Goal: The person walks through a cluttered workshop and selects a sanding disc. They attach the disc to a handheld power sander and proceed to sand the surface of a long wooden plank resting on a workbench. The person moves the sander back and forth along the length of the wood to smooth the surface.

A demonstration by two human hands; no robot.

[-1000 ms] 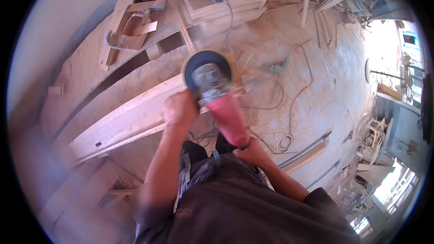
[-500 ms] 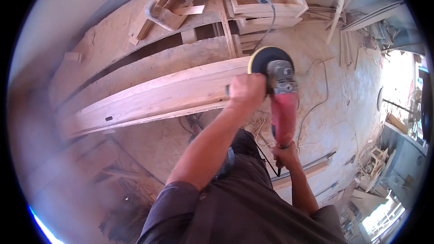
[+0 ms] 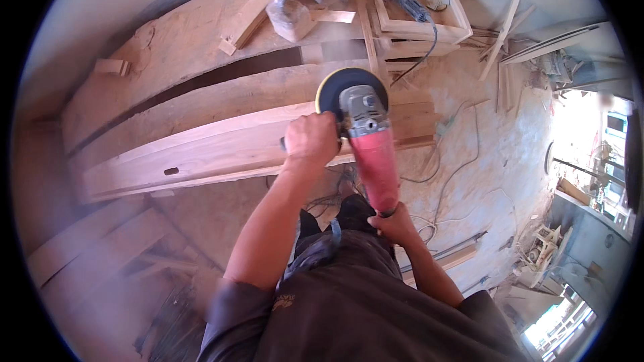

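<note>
A red and grey angle sander with a round, yellow-edged black disc is held in both my hands. My left hand wraps round its side handle, close to the disc. At the rear end of the red body, my right hand is closed on the grip. Beneath the disc lies a long pale wooden board with a small dark slot near its left end. Whether the disc touches the wood cannot be made out.
Behind the board, a rough plank bench carries a plastic-wrapped bundle and wood offcuts. Another corded power tool lies in a wooden frame. Cables trail over the dusty floor at right. Loose timber lies lower left.
The sander and both my hands have shifted left in the view, bringing the disc over the board. More of the board's right end now shows. The surroundings have moved slightly with the camera.
</note>
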